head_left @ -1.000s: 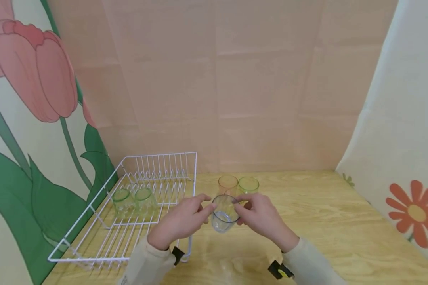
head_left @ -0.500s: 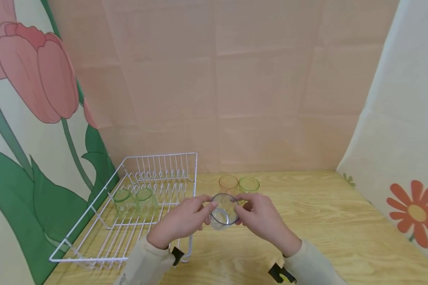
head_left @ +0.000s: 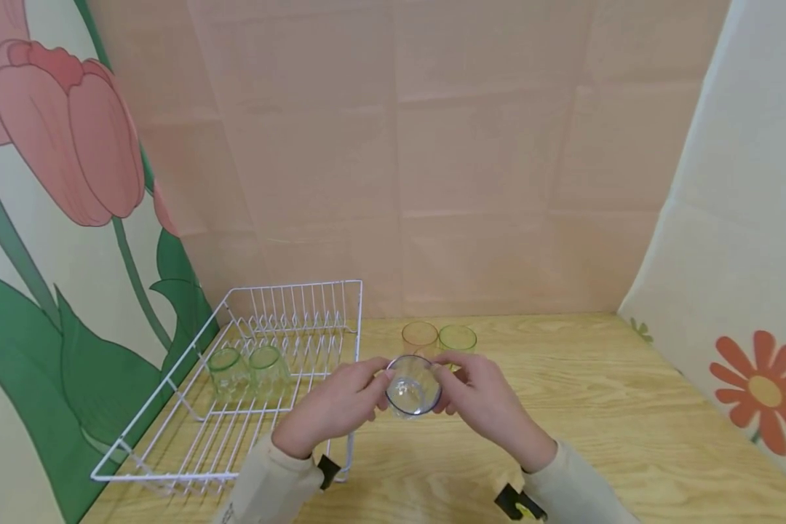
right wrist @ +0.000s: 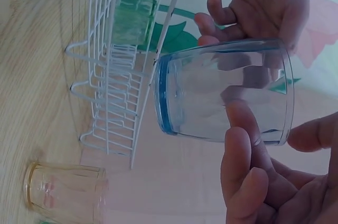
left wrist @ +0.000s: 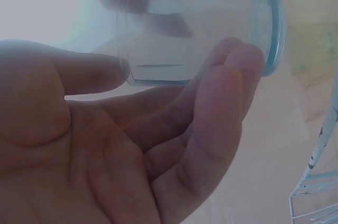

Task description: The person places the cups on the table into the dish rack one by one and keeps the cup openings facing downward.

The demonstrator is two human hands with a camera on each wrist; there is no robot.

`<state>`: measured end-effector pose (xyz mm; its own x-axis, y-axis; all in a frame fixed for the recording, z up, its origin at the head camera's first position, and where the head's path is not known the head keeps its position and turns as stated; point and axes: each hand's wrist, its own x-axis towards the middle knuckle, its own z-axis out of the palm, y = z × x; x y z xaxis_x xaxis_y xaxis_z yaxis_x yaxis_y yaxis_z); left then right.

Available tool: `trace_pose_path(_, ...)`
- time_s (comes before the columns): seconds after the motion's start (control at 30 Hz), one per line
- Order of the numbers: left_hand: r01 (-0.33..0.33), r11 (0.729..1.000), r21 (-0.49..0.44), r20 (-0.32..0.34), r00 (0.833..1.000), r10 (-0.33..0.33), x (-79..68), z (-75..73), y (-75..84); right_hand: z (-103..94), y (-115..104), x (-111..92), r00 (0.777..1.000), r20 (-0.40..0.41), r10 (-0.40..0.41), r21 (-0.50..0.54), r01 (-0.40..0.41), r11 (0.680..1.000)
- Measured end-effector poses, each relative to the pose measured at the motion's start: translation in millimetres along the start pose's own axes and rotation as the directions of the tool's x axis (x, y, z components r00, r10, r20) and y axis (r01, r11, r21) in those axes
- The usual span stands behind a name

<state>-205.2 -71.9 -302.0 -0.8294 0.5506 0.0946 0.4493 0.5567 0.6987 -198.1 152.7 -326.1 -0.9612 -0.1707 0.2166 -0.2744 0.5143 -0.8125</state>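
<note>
Both hands hold a clear, bluish drinking glass (head_left: 413,397) over the table, its mouth tilted toward the head camera. My left hand (head_left: 337,400) grips its left side, thumb at the rim and fingers along the outer wall; the left wrist view shows the glass (left wrist: 158,49) across the fingers. On the opposite side my right hand (head_left: 485,400) pinches it the same way. In the right wrist view the glass (right wrist: 206,92) shows its thick blue base, pointing away from the right hand (right wrist: 274,182). Nothing shows inside it.
A white wire dish rack (head_left: 164,478) stands on the left with two green glasses, one (head_left: 229,375) beside the other (head_left: 268,371). Behind the hands, an orange glass (head_left: 420,335) and a yellow-green glass (head_left: 458,337) stand on the wooden table (head_left: 596,407), partly hidden.
The glass has tipped, its mouth turning more toward the head camera and its base swinging behind the rim. Both hands stay nearly in place, with a small shift of the fingers.
</note>
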Motion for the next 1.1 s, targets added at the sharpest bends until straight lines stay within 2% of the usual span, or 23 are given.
trace_pose_path(0.13,-0.016,1.000,0.020,-0.013,1.000,0.016,0.8,0.5,-0.8,-2.5,2.7,3.9,1.000,0.006,0.016,0.038,-0.016,0.999)
trace_pose_path(0.4,-0.022,0.999,0.040,-0.029,0.999,0.023,2.7,2.0,-0.3,-4.8,10.7,12.2,0.994,0.034,0.106,0.056,-0.108,0.993)
trace_pose_path(0.6,-0.023,0.998,0.054,-0.041,0.999,0.025,2.9,2.7,-0.9,-6.7,18.0,19.8,0.990,0.071,0.122,0.102,-0.129,0.986)
trace_pose_path(0.83,-0.062,0.996,0.063,-0.045,0.997,0.065,3.3,3.4,-0.7,-7.5,22.8,23.6,0.985,0.096,0.141,0.122,-0.152,0.981)
trace_pose_path(1.1,-0.043,0.997,0.061,-0.038,0.998,0.046,2.4,3.7,0.0,-6.7,24.0,23.8,0.982,0.130,0.137,0.127,-0.154,0.980)
